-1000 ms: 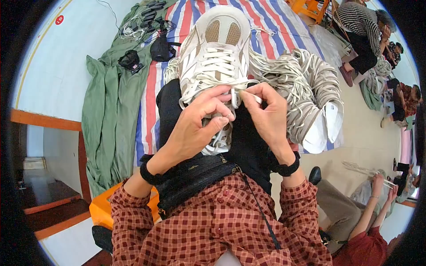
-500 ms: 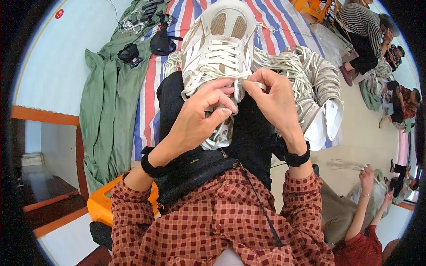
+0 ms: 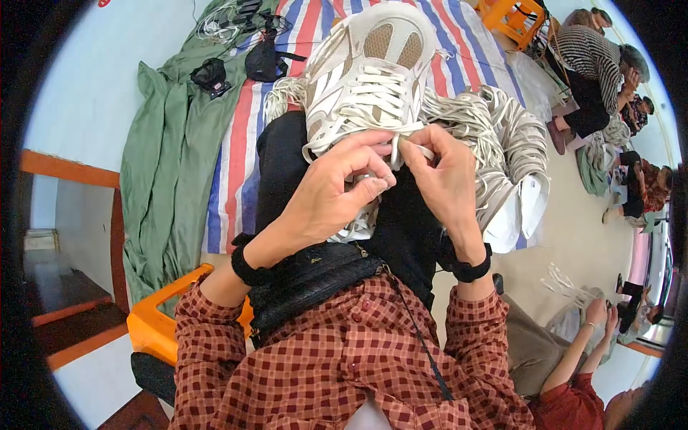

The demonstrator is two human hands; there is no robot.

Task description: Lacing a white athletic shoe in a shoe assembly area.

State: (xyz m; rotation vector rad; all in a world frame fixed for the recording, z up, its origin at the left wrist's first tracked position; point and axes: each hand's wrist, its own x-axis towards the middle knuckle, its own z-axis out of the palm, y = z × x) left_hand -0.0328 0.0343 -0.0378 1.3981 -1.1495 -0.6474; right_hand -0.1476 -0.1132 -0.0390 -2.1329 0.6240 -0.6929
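Observation:
A white and beige sneaker [image 3: 342, 80] rests on my lap, toe pointing away from me. White shoelace [image 3: 380, 92] criss-crosses its front. At the near end of the lacing, my left hand [image 3: 337, 188] has its fingers curled against the shoe, index fingertip beside a loop of lace; thumb and index finger are close together. Pinched between thumb and forefinger of my right hand [image 3: 443, 170] is a lace end, just right of the left fingertips. The near part of the sneaker is mostly hidden behind my hands.
Many lace strands and nested white shoe pieces [image 3: 527, 158] lie at the right on a striped sheet [image 3: 233, 179]. Green cloth [image 3: 161, 193] and a black pouch [image 3: 264, 66] are at left. An orange stool [image 3: 154, 322] stands beside me. Other people sit at right.
The view has shifted slightly, so the sneaker appears further right. My hands stay at the lace, the right fingers drawn a little closer together. A co-worker's hands at right have come down.

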